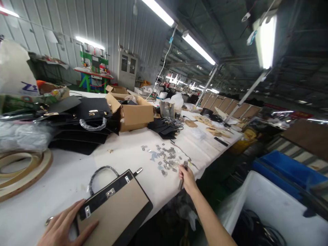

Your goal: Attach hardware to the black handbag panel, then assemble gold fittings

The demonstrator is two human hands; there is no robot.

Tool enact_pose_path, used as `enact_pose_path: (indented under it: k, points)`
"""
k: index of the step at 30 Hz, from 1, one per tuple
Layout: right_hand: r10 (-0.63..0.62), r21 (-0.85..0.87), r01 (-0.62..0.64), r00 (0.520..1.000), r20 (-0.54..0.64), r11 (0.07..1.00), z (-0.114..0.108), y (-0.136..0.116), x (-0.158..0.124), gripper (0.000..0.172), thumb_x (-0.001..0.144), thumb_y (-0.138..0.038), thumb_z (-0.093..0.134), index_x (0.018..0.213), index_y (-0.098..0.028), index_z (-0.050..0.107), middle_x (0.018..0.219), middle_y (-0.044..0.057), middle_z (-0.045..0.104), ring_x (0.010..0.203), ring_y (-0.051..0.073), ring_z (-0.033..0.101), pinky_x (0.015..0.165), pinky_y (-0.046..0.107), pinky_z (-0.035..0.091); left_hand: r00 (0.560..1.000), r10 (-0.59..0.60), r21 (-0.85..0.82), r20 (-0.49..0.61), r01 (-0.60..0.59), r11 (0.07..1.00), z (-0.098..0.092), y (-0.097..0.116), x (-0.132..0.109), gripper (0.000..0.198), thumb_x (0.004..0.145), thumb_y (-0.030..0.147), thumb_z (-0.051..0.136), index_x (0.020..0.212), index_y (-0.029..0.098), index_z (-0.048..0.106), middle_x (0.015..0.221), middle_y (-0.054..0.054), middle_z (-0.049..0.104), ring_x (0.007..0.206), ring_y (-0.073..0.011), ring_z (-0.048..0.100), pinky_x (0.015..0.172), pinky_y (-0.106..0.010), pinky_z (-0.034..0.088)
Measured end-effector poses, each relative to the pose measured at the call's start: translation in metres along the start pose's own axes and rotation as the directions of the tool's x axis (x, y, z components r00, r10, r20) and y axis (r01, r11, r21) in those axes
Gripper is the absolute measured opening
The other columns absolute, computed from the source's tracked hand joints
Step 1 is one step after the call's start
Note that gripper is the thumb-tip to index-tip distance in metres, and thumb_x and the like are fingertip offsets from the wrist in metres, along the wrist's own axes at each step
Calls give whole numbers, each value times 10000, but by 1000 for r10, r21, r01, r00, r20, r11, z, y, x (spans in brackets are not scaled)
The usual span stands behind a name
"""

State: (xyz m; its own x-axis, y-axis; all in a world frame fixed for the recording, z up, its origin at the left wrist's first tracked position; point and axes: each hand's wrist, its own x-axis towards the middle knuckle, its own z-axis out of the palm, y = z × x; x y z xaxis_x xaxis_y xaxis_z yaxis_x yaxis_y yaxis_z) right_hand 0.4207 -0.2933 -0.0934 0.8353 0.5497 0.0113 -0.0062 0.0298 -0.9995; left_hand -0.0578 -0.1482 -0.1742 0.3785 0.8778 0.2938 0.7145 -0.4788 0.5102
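A black handbag (116, 210) with a beige front panel lies tilted on the white-covered table. Its looped handle (104, 168) is wrapped in clear plastic, and silver metal fittings sit along the dark upper band. At the bag's left edge, my left hand (68, 222) holds it, thumb on the beige panel and fingers near the upper corner. My right hand (188, 179) is closed around a dark, narrow bar-shaped tool (181, 183) by the table's front edge. Small metal plates (167, 159) lie scattered just beyond that hand.
Rolls of tan tape (47, 164) sit at left, below stacked black bag pieces (79, 141). An open cardboard box (137, 118) stands further back. Right of the table are a white bin (271, 198) with dark items inside and a blue crate (292, 167).
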Motion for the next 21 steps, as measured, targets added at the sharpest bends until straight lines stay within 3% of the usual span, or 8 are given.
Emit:
enact_pose_path:
  k: [5, 9, 15, 18, 21]
  points:
    - [-68, -225, 43, 992, -105, 973, -48, 7, 69, 389, 606, -358, 744, 932, -177, 633, 637, -45, 607, 553, 128, 529, 485, 215, 409, 1000, 18, -10, -3, -18, 1000, 0, -1, -1, 732, 773, 727, 610, 1343, 268, 618, 1314, -78, 706, 1211, -391, 645, 1086, -552, 501]
    - [-93, -414, 46, 991, -92, 909, -67, 9, 113, 333, 586, -277, 693, 906, -183, 684, 797, 23, 708, 645, 169, 615, 557, 257, 484, 1000, 30, 20, -1, -30, 999, 2, -9, -1, 748, 758, 727, 648, 1345, 265, 626, 1312, -75, 709, 1220, -373, 644, 1067, -539, 522]
    - [-143, -620, 96, 989, -26, 779, -69, 7, 156, 501, 651, -331, 683, 1132, -192, 700, 1024, 88, 754, 931, 255, 697, 820, 356, 555, 998, 56, 51, -1, -56, 997, -3, -8, -1, 732, 751, 717, 685, 1337, 280, 643, 1286, -57, 726, 1192, -355, 667, 1028, -510, 563]
    - [-175, -679, 130, 984, 2, 722, -62, 9, 161, 616, 609, -416, 709, 1167, -156, 699, 1161, 156, 730, 1111, 325, 665, 961, 418, 522, 998, 63, 45, -18, -62, 997, -8, -1, 0, 701, 767, 690, 702, 1340, 290, 641, 1286, -48, 727, 1180, -350, 678, 993, -509, 584]
    - [-175, -704, 162, 983, 55, 691, -60, 14, 154, 658, 559, -530, 722, 1098, -152, 726, 1157, 184, 734, 1152, 389, 651, 1000, 473, 502, 996, 77, 27, -45, -76, 997, -15, 8, 0, 675, 784, 640, 734, 1352, 291, 627, 1306, -51, 715, 1182, -343, 679, 985, -507, 589]
